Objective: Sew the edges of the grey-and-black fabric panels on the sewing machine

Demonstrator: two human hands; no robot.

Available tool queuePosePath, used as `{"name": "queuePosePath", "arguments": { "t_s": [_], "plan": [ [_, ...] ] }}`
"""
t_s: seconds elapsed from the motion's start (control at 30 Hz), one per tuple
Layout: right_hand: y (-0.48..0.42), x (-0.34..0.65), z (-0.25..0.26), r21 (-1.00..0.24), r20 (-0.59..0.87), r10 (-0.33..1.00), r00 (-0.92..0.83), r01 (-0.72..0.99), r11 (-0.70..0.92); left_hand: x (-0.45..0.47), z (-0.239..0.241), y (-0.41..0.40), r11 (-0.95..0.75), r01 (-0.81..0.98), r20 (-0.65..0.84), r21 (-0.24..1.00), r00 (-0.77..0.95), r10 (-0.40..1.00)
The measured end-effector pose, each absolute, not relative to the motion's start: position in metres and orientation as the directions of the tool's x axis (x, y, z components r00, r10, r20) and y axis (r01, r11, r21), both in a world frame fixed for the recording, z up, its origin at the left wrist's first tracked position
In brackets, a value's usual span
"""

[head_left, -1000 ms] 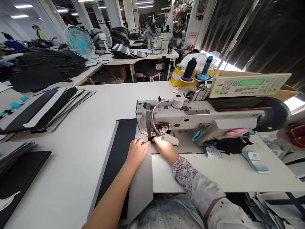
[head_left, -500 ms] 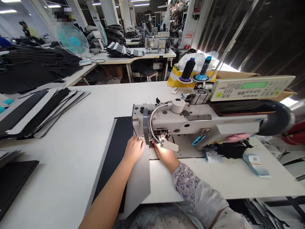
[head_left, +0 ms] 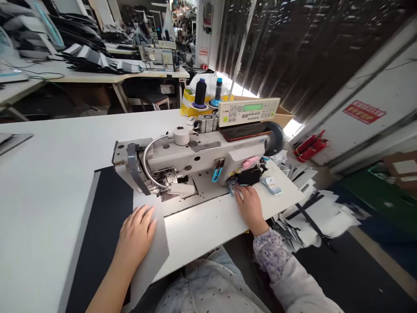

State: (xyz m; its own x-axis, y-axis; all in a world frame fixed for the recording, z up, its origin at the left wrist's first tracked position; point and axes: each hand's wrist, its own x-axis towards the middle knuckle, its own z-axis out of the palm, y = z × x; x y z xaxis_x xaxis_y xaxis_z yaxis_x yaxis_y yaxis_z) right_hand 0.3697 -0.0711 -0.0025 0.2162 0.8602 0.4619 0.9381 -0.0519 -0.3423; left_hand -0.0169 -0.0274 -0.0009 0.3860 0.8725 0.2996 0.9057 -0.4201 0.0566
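Head view, white table [head_left: 48,187]: broad top under everything in use.
Sewing machine [head_left: 208,150]: stands on the table, its lamp shining down by the needle area.
Black-and-grey piece [head_left: 100,226]: lies flat on the table, to the left of the needle and partly behind the machine's head; its near end appears to overhang the front edge. It looks light and flexible, with enough body to lie flat; probably not fragile, though it may crease. Best steadied with a flat palm on the grey margin, the overhang supported.
Control box [head_left: 249,111]: green display; a marking seems to begin "C-", the rest too small.
Wall sign [head_left: 364,111]: red, pale characters, unreadable.
Left hand [head_left: 138,230]: palm down on the grey margin, fingers slightly spread.
Right hand [head_left: 250,206]: fingertips drawn together at a packet [head_left: 232,187]; I cannot tell whether they grip it.
Second packet [head_left: 272,185]: pale blue and white, just beyond the right hand; print illegible.
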Motion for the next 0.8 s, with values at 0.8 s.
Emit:
{"name": "queuePosePath", "arguments": {
  "t_s": [0.8],
  "plan": [
    [-0.005,0.172,0.0,-0.548,0.381,0.886,-0.263,0.708,0.446,0.008,0.015,0.005,-0.164,0.97,0.272,0.179,0.111,0.956]
  ]
}}
